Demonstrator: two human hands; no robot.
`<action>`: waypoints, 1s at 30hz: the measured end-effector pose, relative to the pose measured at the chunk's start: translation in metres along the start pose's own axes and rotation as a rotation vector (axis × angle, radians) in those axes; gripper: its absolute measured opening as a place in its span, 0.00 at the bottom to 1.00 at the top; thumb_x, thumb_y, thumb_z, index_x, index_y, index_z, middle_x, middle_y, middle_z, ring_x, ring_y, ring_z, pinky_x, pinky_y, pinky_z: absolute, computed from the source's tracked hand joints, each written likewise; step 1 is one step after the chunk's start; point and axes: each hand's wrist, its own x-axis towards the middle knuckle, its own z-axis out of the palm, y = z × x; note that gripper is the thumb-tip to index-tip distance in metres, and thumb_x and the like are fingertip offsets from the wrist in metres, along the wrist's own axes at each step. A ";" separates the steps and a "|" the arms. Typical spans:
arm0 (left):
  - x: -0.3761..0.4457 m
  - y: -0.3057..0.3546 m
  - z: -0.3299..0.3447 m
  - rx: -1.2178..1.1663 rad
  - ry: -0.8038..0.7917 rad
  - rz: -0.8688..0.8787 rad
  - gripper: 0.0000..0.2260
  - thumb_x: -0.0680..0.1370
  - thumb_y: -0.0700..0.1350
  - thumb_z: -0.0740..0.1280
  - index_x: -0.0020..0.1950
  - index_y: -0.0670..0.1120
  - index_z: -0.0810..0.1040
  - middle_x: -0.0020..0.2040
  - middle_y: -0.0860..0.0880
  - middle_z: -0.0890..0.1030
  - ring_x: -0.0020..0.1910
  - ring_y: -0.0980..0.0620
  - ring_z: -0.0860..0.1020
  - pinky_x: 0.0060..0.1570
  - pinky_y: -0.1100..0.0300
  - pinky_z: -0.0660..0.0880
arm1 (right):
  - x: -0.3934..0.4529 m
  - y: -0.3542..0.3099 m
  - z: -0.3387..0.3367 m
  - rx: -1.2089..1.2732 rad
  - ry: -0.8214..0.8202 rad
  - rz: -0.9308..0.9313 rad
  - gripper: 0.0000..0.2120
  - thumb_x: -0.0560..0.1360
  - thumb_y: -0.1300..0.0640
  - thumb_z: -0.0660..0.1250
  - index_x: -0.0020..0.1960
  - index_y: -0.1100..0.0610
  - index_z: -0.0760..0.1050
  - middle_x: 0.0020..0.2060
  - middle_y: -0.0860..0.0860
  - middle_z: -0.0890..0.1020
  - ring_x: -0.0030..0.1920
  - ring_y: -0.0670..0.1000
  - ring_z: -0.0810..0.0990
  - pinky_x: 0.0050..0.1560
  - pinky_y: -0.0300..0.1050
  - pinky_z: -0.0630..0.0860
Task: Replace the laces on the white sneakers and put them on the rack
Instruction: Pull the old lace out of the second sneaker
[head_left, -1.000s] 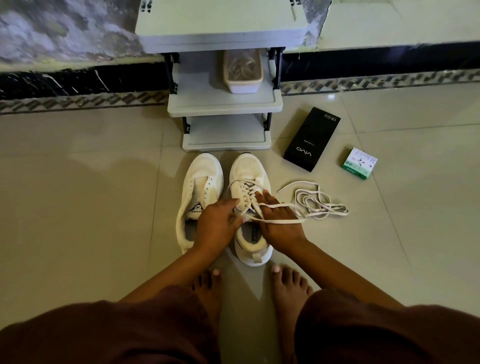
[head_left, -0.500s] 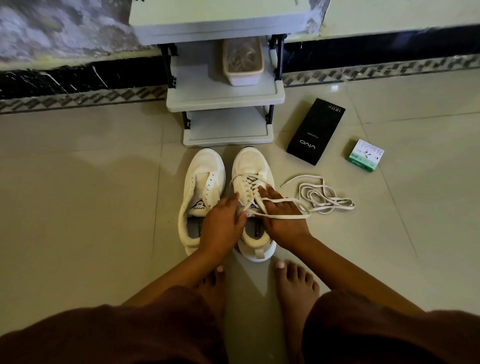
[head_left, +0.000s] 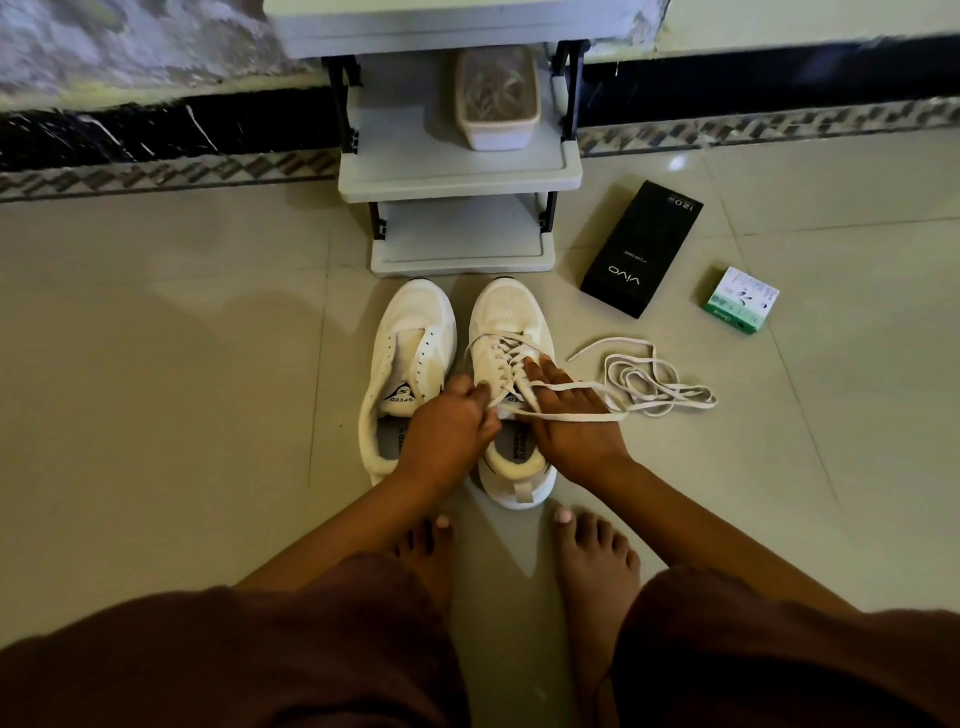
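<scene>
Two white sneakers stand side by side on the floor in front of the rack (head_left: 460, 171). The left sneaker (head_left: 410, 343) has no lace. The right sneaker (head_left: 511, 317) is partly laced with a white lace (head_left: 561, 417). My left hand (head_left: 452, 431) pinches the lace at the sneaker's tongue. My right hand (head_left: 569, 415) rests flat on the right side of that sneaker, fingers straight, and the lace runs across its back. A loose lace (head_left: 649, 379) lies tangled on the floor to the right.
A pale tub (head_left: 497, 98) with laces inside stands on the rack's middle shelf. A black phone box (head_left: 641, 249) and a small green-and-white box (head_left: 740, 300) lie on the tiles to the right. My bare feet (head_left: 597, 561) are just behind the sneakers.
The view has shifted slightly down and closer. My left hand's fingers have curled tighter on the lace at the tongue. My right hand stays on the sneaker.
</scene>
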 end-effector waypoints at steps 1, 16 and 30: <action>0.000 -0.001 0.001 -0.027 0.017 0.003 0.18 0.80 0.48 0.59 0.68 0.43 0.71 0.61 0.43 0.72 0.52 0.45 0.76 0.49 0.56 0.72 | 0.000 0.000 0.000 -0.003 -0.002 0.002 0.28 0.82 0.47 0.50 0.78 0.51 0.46 0.77 0.51 0.48 0.77 0.49 0.49 0.75 0.46 0.49; -0.003 -0.001 0.003 -0.285 0.235 -0.045 0.25 0.75 0.46 0.69 0.70 0.42 0.70 0.55 0.42 0.80 0.51 0.45 0.79 0.53 0.53 0.76 | 0.000 -0.001 -0.001 0.027 0.005 -0.002 0.27 0.82 0.47 0.50 0.77 0.52 0.48 0.77 0.51 0.50 0.77 0.50 0.49 0.75 0.47 0.50; -0.004 -0.004 0.007 -0.421 0.283 -0.019 0.16 0.75 0.42 0.69 0.62 0.41 0.78 0.50 0.43 0.83 0.46 0.47 0.81 0.53 0.52 0.77 | 0.000 -0.001 -0.001 0.036 -0.011 0.003 0.28 0.81 0.46 0.51 0.78 0.52 0.47 0.77 0.51 0.49 0.77 0.50 0.48 0.75 0.48 0.49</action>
